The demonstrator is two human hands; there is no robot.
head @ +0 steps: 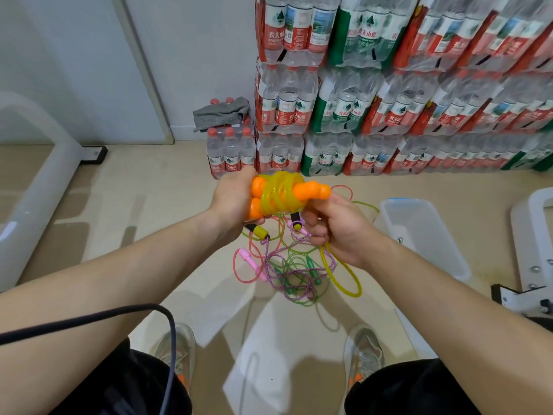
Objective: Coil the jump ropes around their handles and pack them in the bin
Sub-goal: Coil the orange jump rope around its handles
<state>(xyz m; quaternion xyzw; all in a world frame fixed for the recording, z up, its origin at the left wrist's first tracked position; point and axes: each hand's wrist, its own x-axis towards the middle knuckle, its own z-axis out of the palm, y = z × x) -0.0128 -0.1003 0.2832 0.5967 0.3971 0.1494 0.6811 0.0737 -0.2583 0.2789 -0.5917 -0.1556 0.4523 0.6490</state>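
Stacked water-bottle packs [419,94] — grey cloth [220,112] atop one

Left hand [232,202] grips orange handles [311,190] (yellow rope [279,193] coiled); right hand [335,229] pinches rope.

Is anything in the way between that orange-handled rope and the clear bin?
Nothing visible does. The bin stands open on the floor to the right of the orange-handled rope. The rope's uncoiled yellow tail, held in the right hand, hangs near the tangled ropes below.
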